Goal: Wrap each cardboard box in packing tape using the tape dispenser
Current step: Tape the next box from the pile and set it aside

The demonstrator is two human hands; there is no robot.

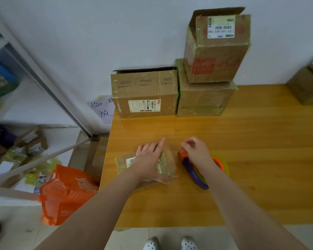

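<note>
A small flat cardboard box (167, 164), glossy with tape and bearing a white label, lies on the wooden table (251, 141) near its left front. My left hand (149, 159) rests flat on top of it, fingers straight and pointing away from me. Just right of the box sits the tape dispenser (192, 171), orange with a purple handle and a yellow-green roll. My right hand (196, 152) lies over the dispenser's front end with its fingers curled, pinching near the orange head; what it pinches is too small to tell.
Three larger cardboard boxes (145, 92) stand against the wall at the back, one stacked on another. Another box (307, 87) sits at the far right edge. An orange bag (65, 193) and white shelving (16, 105) with parcels stand left of the table.
</note>
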